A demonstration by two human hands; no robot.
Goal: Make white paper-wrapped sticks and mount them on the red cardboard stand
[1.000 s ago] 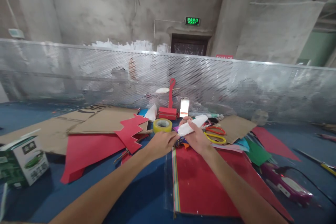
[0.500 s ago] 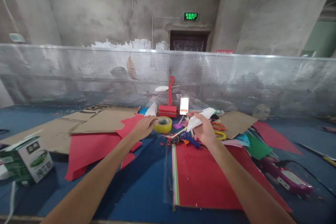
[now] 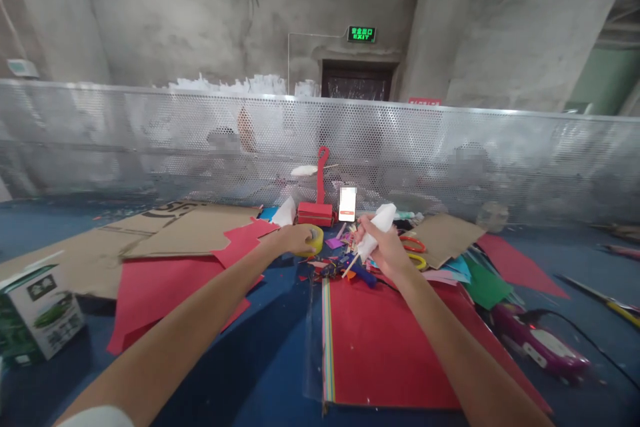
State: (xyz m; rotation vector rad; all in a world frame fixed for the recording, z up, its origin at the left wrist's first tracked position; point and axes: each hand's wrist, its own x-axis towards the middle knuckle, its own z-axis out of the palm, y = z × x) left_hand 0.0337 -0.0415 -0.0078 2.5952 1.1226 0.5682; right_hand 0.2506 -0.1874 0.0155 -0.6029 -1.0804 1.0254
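- While our left hand (image 3: pixel 299 239) reaches over the yellow tape roll (image 3: pixel 317 240), its fingers cover the roll's left part; we cannot tell whether they close on it.
- Our right hand (image 3: pixel 384 245) holds a white piece (image 3: pixel 379 228) between thumb and fingers, tilted, with its upper end leaning right.
- From the lower end of that white piece we see a thin pale stick (image 3: pixel 351 266) poking out, down toward the left.
- We have the white piece raised above the cluttered middle of the blue table (image 3: pixel 280 347), to the right of the tape roll.
- Below our right hand lies a blue tool (image 3: pixel 367 275) among small colored scraps, just beyond the red sheets (image 3: pixel 390 347).
- Beside the same hand, on its right, we find scissors handles (image 3: pixel 416 260), one orange and one yellow, near a brown cardboard piece (image 3: pixel 447 239).
- Beyond our hands, a red box-like piece (image 3: pixel 315 213) with an upright red strip (image 3: pixel 321 180) stands before the perforated metal screen (image 3: pixel 165 140), and a lit phone (image 3: pixel 347 205) is just beside it.
- To our left lie red paper (image 3: pixel 165 290) and larger cardboard (image 3: pixel 195 233), with a green and white carton (image 3: pixel 57 320) nearer us.
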